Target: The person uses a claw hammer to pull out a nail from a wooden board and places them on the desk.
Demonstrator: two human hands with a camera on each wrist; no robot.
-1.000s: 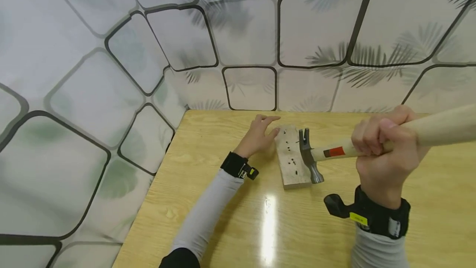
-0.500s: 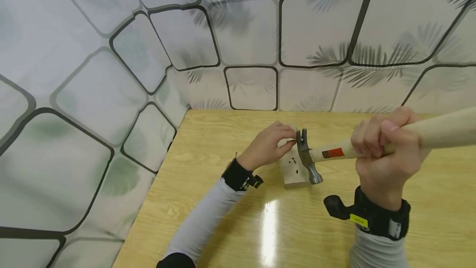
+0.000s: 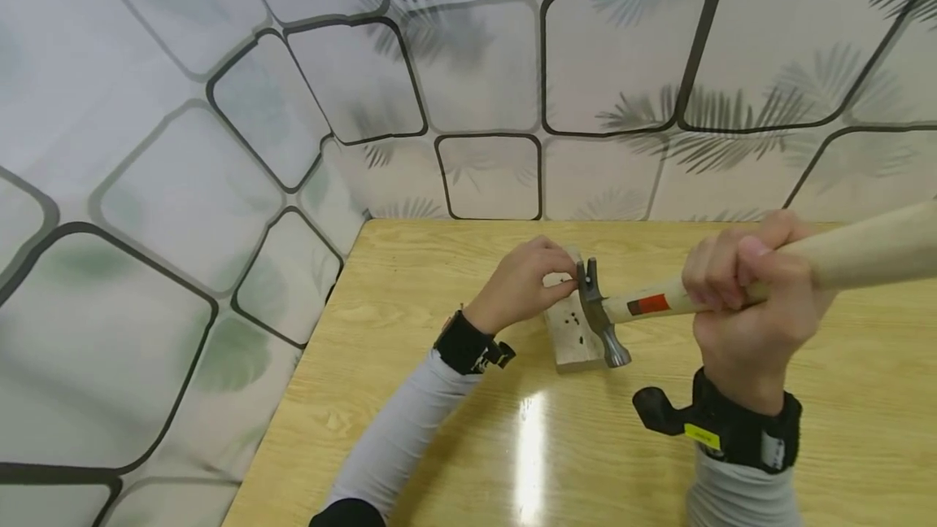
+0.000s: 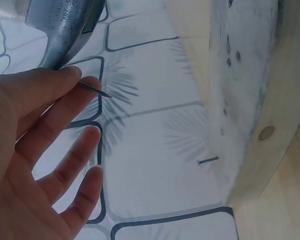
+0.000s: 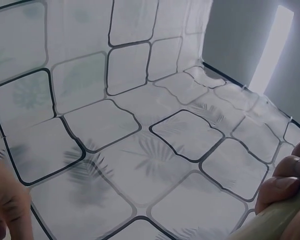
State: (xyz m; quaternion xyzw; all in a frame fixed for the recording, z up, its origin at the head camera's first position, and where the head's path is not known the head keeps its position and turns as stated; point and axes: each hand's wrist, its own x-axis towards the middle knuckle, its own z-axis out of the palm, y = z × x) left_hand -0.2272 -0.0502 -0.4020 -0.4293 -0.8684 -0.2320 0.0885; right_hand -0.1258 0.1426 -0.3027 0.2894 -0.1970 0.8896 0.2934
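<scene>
Nail (image 4: 96, 90) protrudes from left grip (image 3: 523, 283), beside hammer (image 3: 650, 304).

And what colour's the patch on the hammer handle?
The patch on the hammer handle is red, dark at one end; the head view shows it best.

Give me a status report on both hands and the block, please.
Left hand pinches nail beside hammer head; right hand grips handle. Wooden block on table, second nail projecting. Hammer head hides part of block in head view.
</scene>
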